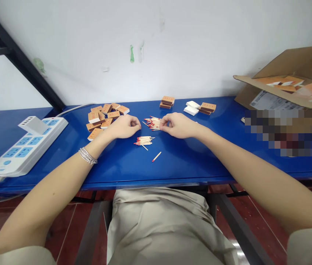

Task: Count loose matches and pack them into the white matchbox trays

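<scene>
Loose red-tipped matches lie in a pile [152, 123] on the blue table between my hands. My right hand [176, 125] is at the pile's right edge, thumb and fingers pinched together; whatever they grip is hidden. On the other side, my left hand [125, 126] is curled closed beside the heap of matchboxes [100, 119], and no item shows in its fingers. Closer to me lies a neater bundle of matches [144, 140], heads pointing left. A single match [156, 156] rests apart from it, nearer the table edge.
Brown matchbox sleeves [167, 102] stand near the wall, with white inner trays [191, 108] and more sleeves [207, 108] to their right. A white power strip [25, 147] lies at left. At right, an open carton [272, 82] holds matchboxes, with a blurred patch before it.
</scene>
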Available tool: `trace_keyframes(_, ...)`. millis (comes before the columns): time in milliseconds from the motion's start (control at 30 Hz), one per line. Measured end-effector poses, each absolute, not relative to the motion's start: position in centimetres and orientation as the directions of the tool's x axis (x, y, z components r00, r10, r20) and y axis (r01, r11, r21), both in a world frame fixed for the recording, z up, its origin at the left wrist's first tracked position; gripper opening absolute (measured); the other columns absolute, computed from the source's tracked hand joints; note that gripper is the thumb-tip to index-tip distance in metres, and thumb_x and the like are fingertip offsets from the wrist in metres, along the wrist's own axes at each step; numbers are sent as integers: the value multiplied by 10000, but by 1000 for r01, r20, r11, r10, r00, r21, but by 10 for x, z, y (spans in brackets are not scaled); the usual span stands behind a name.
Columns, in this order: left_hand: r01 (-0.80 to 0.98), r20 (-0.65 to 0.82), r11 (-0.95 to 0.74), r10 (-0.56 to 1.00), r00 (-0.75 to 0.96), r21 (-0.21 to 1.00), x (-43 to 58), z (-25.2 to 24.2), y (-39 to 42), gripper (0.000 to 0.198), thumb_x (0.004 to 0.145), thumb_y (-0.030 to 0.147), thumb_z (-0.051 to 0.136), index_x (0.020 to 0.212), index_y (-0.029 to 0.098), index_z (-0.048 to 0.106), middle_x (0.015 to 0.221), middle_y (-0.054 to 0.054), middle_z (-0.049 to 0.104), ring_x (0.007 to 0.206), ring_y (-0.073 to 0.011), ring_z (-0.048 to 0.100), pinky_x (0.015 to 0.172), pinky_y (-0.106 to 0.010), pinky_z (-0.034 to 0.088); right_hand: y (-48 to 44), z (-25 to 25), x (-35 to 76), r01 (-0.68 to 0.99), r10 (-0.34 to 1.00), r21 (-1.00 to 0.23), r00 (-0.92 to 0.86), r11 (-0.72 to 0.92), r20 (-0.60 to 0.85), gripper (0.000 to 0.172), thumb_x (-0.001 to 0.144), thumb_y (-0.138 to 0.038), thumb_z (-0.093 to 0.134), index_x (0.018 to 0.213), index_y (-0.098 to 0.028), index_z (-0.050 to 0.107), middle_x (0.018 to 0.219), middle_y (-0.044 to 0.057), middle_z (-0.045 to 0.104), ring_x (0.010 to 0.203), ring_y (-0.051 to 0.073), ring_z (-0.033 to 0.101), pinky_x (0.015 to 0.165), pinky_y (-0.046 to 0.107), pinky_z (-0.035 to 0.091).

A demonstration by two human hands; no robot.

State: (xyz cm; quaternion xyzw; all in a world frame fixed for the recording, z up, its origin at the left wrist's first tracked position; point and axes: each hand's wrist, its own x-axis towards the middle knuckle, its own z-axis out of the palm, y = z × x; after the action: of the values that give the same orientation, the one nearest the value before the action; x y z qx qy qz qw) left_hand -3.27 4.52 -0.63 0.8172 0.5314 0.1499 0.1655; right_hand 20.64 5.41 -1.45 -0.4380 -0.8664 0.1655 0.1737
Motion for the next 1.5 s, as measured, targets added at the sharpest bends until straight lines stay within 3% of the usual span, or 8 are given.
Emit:
trace_keyframes(233, 814, 78, -390, 914, 397, 431, -34, -8, 47, 208, 766, 245, 505, 803, 147, 685, 766, -41, 708, 658, -143, 587, 633, -260, 444, 33, -15, 187, 461, 720, -622, -645, 633, 255, 166, 770, -255, 604, 847, -156, 713, 715, 9, 675, 581, 99, 525, 633, 255, 400)
trace_keyframes(400, 746, 42, -468, 858, 511, 473, -38, 2, 42, 269, 808, 328, 524, 900, 149, 702, 862, -54, 721, 730, -146, 604, 687, -268, 459, 38, -10, 198, 486, 717, -587, -649, 648, 254, 187, 757, -292, 645, 868, -159, 715, 819, 30, 699, 602, 99, 531, 628, 254, 396)
trace_keyframes(567, 693, -67, -523, 772, 632, 497, -41, 16, 30, 505, 743, 541, 668, 1109, 193, 671, 958, -60, 696, 775, -161, 602, 655, -261, 445, 31, -5, 199, 438, 622, -534, -749, 723, 229, 218, 762, -345, 685, 902, -178, 705, 894, 35, 698, 644, 106, 535, 646, 253, 399)
trace_keyframes(733, 677, -56, -630, 715, 697, 381, -34, 13, 21, 612, 596, 630, 765, 1005, 188, 660, 916, -48, 624, 739, -163, 547, 648, -270, 420, 21, -4, 192, 417, 580, -520, -791, 745, 196, 167, 764, -290, 686, 883, -174, 707, 860, 34, 690, 680, 118, 550, 659, 249, 400)
trace_keyframes(1267, 656, -68, -650, 688, 722, 385, -38, 10, 20, 366, 728, 359, 687, 1043, 183, 627, 990, -51, 617, 779, -149, 570, 695, -264, 454, 30, -3, 200, 480, 617, -481, -767, 734, 176, 151, 760, -264, 670, 880, -180, 704, 888, 29, 701, 700, 121, 572, 672, 249, 407)
trace_keyframes(1500, 662, -60, -638, 701, 711, 392, -38, 10, 20, 360, 738, 364, 672, 1045, 182, 632, 983, -52, 634, 781, -150, 582, 691, -265, 455, 37, -13, 198, 565, 688, -448, -704, 693, 177, 173, 758, -222, 643, 910, -176, 711, 864, 31, 707, 691, 123, 580, 666, 240, 415)
